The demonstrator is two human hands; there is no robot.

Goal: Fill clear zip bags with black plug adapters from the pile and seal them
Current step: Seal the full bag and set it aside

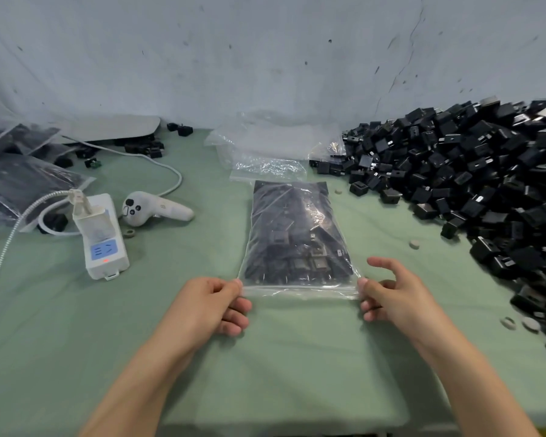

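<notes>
Packing workshop: adapter pile [473, 171] heaped on green-covered bench [76, 326].

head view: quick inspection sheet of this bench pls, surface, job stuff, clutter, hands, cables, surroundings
surface: green cloth, creased.
job's things: filled zip bag flat at centre; adapter pile at right; empty bags behind it; filled bags far left.
clutter: white controller, small round discs.
grippers: left hand and right hand each pinch a near corner of the zip bag.
cables: power strip with braided cable plugged in; white cable curving behind.
surroundings: stained grey backdrop.
</notes>
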